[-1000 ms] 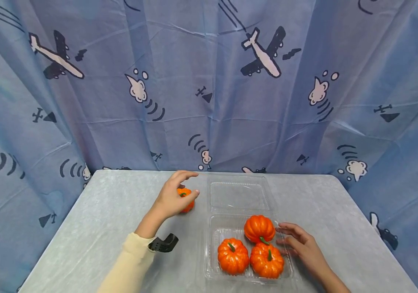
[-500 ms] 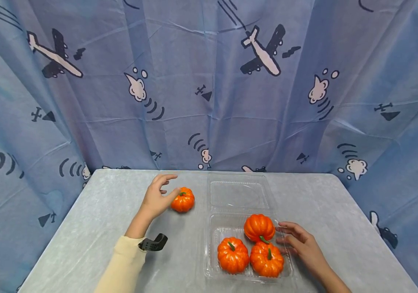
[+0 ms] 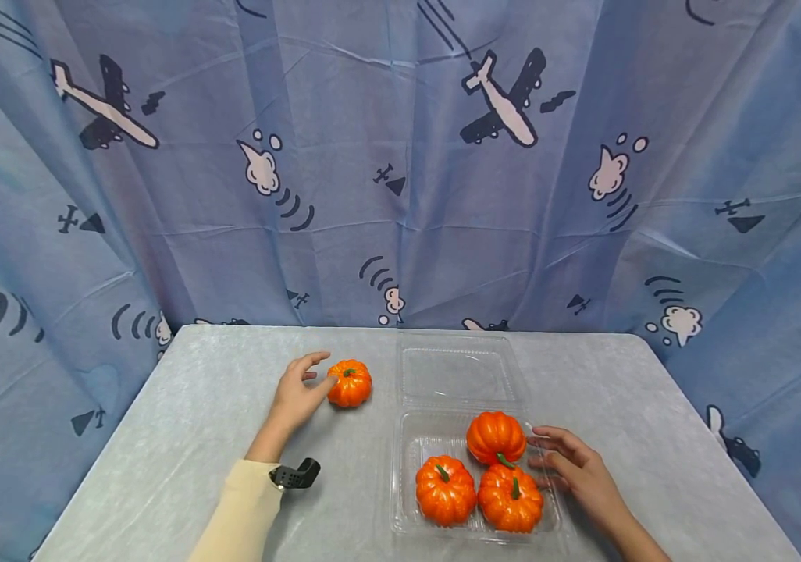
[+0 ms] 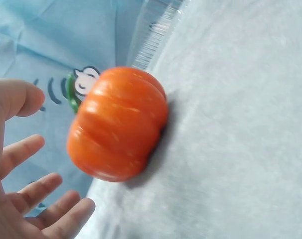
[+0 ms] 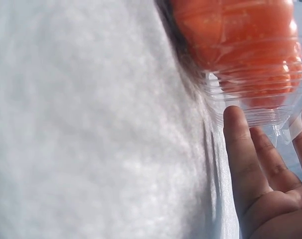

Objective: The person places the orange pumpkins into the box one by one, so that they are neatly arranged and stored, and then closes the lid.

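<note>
- I see my left hand [image 3: 297, 394] on the tabletop [image 3: 183, 437], fingers [image 4: 26, 149] spread wide and relaxed, holding nothing.
- The loose pumpkin [image 3: 349, 382] sits upright on the tabletop just to the right of that hand. In the head view the thumb tip reaches its left flank; in the left wrist view there is a small gap between the pumpkin [image 4: 118, 124] and the nearest fingertips, so I cannot tell whether they touch.
- The pumpkin lies left of the clear clamshell box [image 3: 407, 437], apart from it, level with the box's open lid [image 3: 457, 375].
- My right hand [image 3: 579, 472] rests at the right wall of the box, fingers [image 5: 240, 149] straight and loosely spread, the tips against the clear plastic, gripping nothing.
- Three pumpkins lie in the box tray: one at the back [image 3: 496, 437], one front left [image 3: 446, 490], one front right [image 3: 510, 497], packed touching each other.
- A blue curtain with aeroplane print [image 3: 400, 156] hangs behind the tabletop.
</note>
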A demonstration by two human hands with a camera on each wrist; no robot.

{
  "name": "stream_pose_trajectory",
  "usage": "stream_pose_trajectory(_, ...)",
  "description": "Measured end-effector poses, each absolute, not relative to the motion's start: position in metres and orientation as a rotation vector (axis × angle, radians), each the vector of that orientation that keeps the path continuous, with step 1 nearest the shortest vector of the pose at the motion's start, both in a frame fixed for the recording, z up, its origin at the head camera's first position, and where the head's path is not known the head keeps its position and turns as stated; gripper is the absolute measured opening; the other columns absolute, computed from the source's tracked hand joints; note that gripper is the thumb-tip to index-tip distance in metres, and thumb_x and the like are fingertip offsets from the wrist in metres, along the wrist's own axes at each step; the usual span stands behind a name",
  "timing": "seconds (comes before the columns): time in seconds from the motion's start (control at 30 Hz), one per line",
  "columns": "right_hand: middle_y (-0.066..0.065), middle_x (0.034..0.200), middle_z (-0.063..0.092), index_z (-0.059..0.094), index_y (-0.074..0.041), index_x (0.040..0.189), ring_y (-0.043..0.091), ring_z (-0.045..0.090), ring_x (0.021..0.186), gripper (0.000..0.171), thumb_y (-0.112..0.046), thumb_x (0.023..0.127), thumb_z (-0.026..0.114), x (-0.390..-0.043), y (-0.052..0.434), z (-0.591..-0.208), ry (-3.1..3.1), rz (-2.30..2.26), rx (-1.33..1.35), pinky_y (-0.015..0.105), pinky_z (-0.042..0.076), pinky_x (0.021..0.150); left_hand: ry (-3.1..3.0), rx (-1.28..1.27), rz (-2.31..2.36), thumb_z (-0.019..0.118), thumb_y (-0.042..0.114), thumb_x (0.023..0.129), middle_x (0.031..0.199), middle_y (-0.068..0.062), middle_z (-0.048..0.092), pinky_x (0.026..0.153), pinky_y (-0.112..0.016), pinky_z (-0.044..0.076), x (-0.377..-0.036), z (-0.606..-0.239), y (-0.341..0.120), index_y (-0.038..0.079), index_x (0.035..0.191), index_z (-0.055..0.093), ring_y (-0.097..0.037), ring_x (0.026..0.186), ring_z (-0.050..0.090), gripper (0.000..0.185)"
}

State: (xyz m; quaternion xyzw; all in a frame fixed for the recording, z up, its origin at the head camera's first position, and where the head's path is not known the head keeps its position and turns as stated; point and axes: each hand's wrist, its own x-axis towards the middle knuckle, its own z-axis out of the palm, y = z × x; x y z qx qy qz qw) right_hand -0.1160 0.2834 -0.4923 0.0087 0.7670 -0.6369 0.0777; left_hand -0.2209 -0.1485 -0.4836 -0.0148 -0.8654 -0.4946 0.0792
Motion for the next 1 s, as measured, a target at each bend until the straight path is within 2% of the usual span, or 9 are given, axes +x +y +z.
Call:
stream_pose_trajectory(0.37,-0.020,0.105,0.066,0.042,0.004,0.137,0.016,0.069,0.092,0.043,-0.014,0.098,0.051,-0.116,0.283,-0.492,2.301,-1.904,0.043,0.034,0.059,0.072,-2.633,0.046,-1.522,0.069,0.024,0.085,0.128,-0.016,0.057,0.084,-0.039,0.053,-0.226,-0.501,-0.145,0.015,0.128,0.061,-0.028,0.101,0.064,0.045)
stream_pose_trajectory(0.8,-0.019,0.106,0.067,0.041,0.006,0.136,0.015,0.069,0.093,0.043,-0.014,0.099,0.051,-0.116,0.284,-0.493,2.292,-1.923,-0.003,0.034,0.059,0.072,-2.604,0.072,-1.684,0.068,0.020,0.085,0.126,-0.015,0.061,0.079,-0.034,0.055,-0.226,-0.502,-0.140,0.017,0.127,0.060,-0.029,0.102,0.065,0.043)
stream_pose_trajectory(1.0,-0.019,0.106,0.067,0.041,0.006,0.136,0.015,0.069,0.093,0.043,-0.014,0.099,0.051,-0.116,0.284,-0.495,2.288,-1.928,-0.008,0.034,0.060,0.072,-2.561,0.061,-1.750,0.071,0.017,0.083,0.126,-0.015,0.060,0.081,-0.035,0.056,-0.225,-0.503,-0.139,0.016,0.126,0.060,-0.030,0.103,0.064,0.044)
